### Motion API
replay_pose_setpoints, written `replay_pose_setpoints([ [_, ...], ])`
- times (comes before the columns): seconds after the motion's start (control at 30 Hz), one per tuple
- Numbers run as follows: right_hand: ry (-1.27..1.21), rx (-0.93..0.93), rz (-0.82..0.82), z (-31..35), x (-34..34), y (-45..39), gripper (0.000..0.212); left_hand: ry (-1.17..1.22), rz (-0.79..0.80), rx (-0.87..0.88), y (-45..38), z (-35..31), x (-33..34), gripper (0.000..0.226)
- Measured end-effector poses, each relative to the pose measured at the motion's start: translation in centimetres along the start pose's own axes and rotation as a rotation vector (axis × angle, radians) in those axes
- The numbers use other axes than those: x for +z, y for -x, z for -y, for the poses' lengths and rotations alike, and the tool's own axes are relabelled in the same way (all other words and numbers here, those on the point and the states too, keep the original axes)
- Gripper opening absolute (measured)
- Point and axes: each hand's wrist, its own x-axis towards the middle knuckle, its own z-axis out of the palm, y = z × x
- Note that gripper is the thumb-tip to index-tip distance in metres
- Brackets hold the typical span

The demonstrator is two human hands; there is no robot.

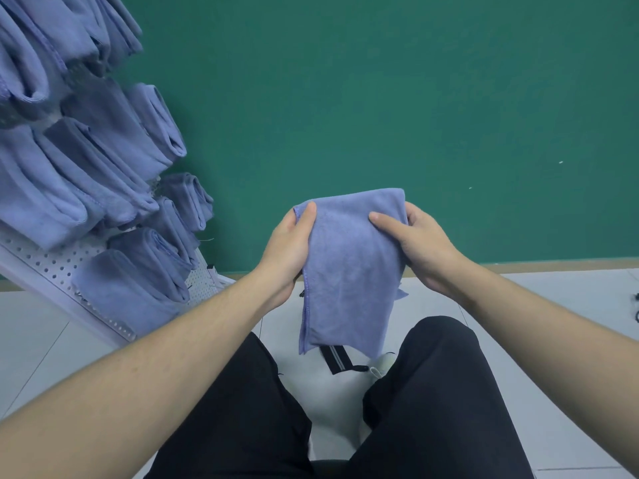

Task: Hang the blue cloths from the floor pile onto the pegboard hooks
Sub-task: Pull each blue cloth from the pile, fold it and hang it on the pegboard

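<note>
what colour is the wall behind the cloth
Green wall, plain; seen in the head view.

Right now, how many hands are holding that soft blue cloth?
2. The left hand pinches the upper left edge of the soft blue microfibre cloth; the right hand grips its upper right edge.

Bare forearms [145, 361] without sleeves, black trousers [432, 402] over both legs, and a pale shoe [382, 363] below the knees.

Green wall [380, 98] meets pale tiled floor [31, 340]
</note>
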Motion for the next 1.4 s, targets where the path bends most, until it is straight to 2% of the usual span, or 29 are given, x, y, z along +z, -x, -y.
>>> replay_pose_setpoints([
  [0.2,0.179,-0.105,-0.092,-0.8,0.9,-0.4,0.023,-0.023,-0.03,0.016,0.0,0.3,0.5,0.027],
  [0.33,0.201,-0.073,-0.073,-1.3,1.3,-0.5,0.036,0.033,-0.051,-0.038,-0.3,1.0,0.5,0.029],
  [0.43,0.201,-0.063,-0.062,-1.4,1.3,-0.3,0.04,-0.053,-0.101,0.012,-0.5,1.5,0.6,0.043],
  [0.57,0.265,-0.104,-0.24,-2.1,1.7,-0.4,0.027,-0.166,-0.173,0.093,-0.1,2.0,1.2,0.048],
  [0.7,0.515,-0.172,-0.334,-2.5,2.9,0.3,0.027,-0.15,-0.156,0.109,0.6,2.4,2.2,0.056],
  [0.8,0.508,-0.209,-0.283,-2.6,4.1,0.8,0.03,-0.153,-0.168,0.113,0.6,2.5,2.9,0.055],
  [0.9,0.399,-0.223,-0.208,-2.5,4.6,1.0,0.023,-0.144,-0.2,0.103,0.1,2.2,2.9,0.042],
  [1.1,0.365,-0.221,-0.149,-2.6,4.6,1.0,0.012,-0.096,-0.185,0.04,-0.2,2.1,3.1,0.018],
  [1.23,0.446,-0.3,-0.05,-3.3,4.6,1.4,0.029,0.055,-0.155,-0.034,0.2,2.0,3.0,0.016],
  [1.33,0.456,-0.329,0.022,-3.8,4.3,1.5,0.033,0.014,-0.059,-0.03,0.5,2.2,2.9,0.027],
  [1.4,0.454,-0.337,0.06,-4.2,4.2,1.4,0.043,-0.007,-0.048,-0.01,0.5,2.5,2.9,0.023],
])
